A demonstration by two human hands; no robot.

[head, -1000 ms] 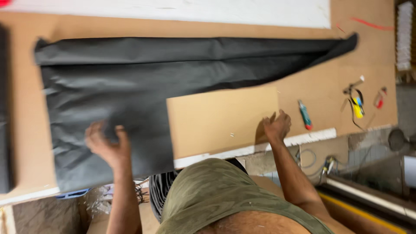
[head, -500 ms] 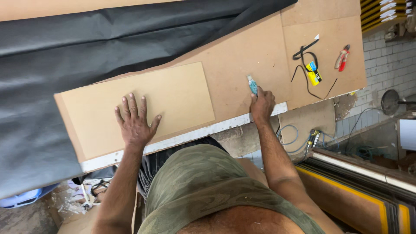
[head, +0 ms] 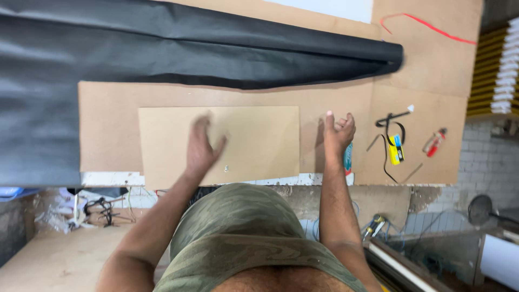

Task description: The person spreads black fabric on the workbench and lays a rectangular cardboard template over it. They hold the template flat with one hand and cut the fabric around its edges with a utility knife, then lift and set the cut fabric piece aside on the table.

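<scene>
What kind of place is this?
Probably a workshop. A big brown workbench holds a roll of black sheet material, a flat rectangular board and hand tools like a yellow utility knife. The walls are bare brick.

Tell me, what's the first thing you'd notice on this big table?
Probably the big black sheet, partly rolled, stretching across the far side of the brown table. Next, the pale rectangular board near the front edge, with the left hand over it and the right hand raised beside it, nothing held.
</scene>
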